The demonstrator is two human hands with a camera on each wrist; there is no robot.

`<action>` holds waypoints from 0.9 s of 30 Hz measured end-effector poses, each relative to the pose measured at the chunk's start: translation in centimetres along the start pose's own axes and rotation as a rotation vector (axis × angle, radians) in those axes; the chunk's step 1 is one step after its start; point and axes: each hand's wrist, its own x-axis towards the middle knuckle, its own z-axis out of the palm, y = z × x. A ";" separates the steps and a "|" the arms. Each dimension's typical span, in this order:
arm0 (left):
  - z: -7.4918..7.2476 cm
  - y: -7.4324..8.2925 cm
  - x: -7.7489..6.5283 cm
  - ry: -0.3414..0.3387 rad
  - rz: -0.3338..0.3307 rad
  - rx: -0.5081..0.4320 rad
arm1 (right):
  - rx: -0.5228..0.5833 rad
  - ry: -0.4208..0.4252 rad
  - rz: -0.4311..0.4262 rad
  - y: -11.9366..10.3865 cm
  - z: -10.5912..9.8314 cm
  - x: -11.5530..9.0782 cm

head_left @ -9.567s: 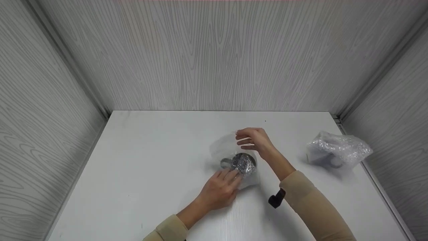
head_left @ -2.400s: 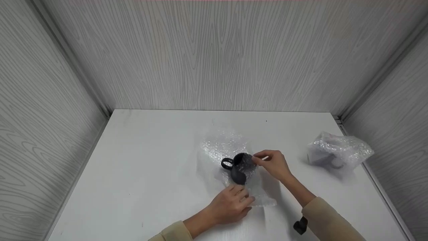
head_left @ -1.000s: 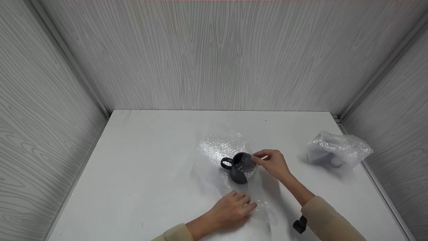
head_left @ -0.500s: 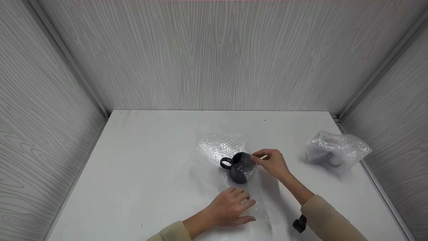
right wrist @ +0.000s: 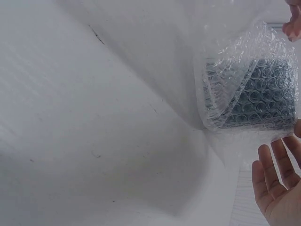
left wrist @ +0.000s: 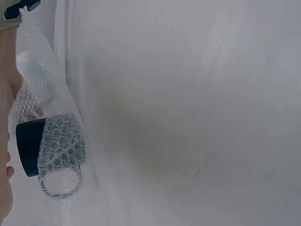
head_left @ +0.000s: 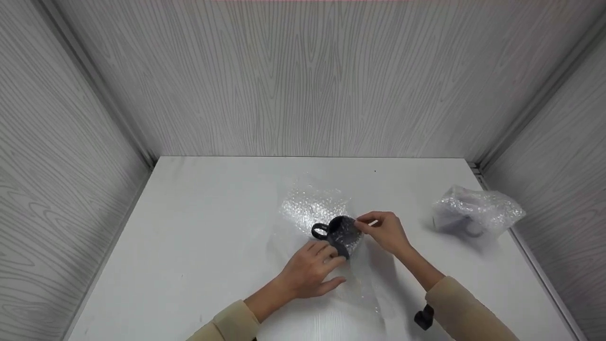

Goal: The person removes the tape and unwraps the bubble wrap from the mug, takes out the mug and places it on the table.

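A dark mug (head_left: 337, 250) lies tilted on a sheet of bubble wrap (head_left: 303, 201) at the middle of the table; its ring handle (head_left: 317, 231) points left. Part of the wrap is folded over the mug, its bubbles plain over the dark wall (right wrist: 263, 96) in the right wrist view. My right hand (head_left: 386, 232) pinches the wrap between thumb and forefinger at the mug's right side. From below left, my left hand (head_left: 310, 270) reaches over the mug's lower side, fingers loosely bent and thumb apart. The left wrist view shows the mug's bare dark part (left wrist: 29, 146) beside those fingers.
Another bubble-wrapped bundle (head_left: 480, 210), with a handle shape faintly visible inside, sits at the right edge of the white table (head_left: 213, 213). Grey wood-grain panels (head_left: 303, 80) enclose the back and both sides. A small black device (head_left: 424, 317) hangs at my right cuff.
Clear material covering the mug earlier now lies spread around it. Over the last half second my left hand moves up and left from the near wrap onto the mug; my right hand stays put.
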 end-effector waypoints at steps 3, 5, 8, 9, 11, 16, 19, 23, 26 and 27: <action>-0.1 -0.6 0.1 -0.008 -0.020 -0.003 | -0.007 -0.004 0.004 0.0 0.0 0.0; -0.1 -1.0 0.2 -0.019 -0.031 -0.001 | -0.006 -0.006 0.004 0.1 -0.1 0.0; 0.0 -1.7 0.4 -0.039 -0.042 0.017 | 0.002 -0.014 0.004 0.1 -0.2 -0.1; 0.1 -1.9 0.4 -0.043 -0.044 0.026 | 0.002 -0.017 0.006 0.1 -0.2 -0.1; 0.3 -2.3 0.5 -0.054 -0.050 0.045 | 0.002 -0.021 0.009 0.1 -0.3 -0.1; 0.8 -3.2 0.5 -0.072 -0.075 0.057 | -0.015 -0.016 0.007 0.0 -0.2 0.1; 1.0 -3.5 0.4 -0.082 -0.099 0.048 | -0.036 -0.001 -0.008 0.0 -0.2 0.1; 1.5 -3.8 0.3 -0.105 -0.126 0.055 | -0.055 0.008 -0.010 -0.2 -0.2 0.1; 1.7 -3.8 0.3 -0.117 -0.141 0.059 | -0.063 -0.003 0.000 -0.3 -0.2 0.0; 1.7 -3.8 0.3 -0.120 -0.145 0.058 | -0.062 -0.004 0.005 -0.3 -0.2 0.0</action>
